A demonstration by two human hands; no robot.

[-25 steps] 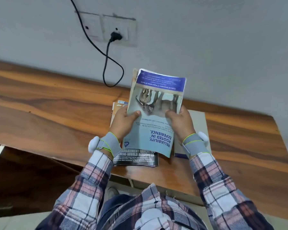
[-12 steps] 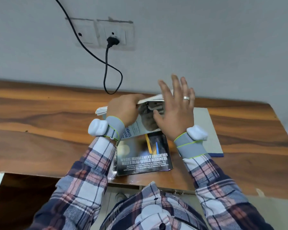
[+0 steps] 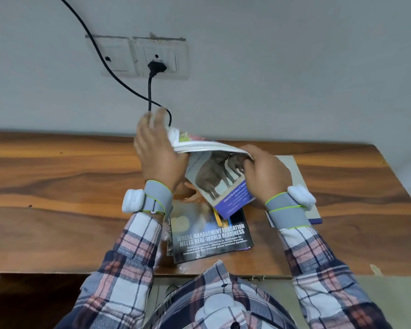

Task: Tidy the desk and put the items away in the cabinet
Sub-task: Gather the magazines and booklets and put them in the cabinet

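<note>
Left hand (image 3: 157,160) and right hand (image 3: 267,178) grip opposite ends of the elephant-cover magazine (image 3: 214,173) above a second magazine (image 3: 209,236) at the tabletop's (image 3: 57,186) near edge.

Light was soft and even, a faint sheen on the desk (image 3: 57,186) (its edge bowed by the wide lens); the left hand (image 3: 157,150) was blurred.

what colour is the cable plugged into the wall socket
Black: the cable shows best in the head view, against the pale wall.
</note>
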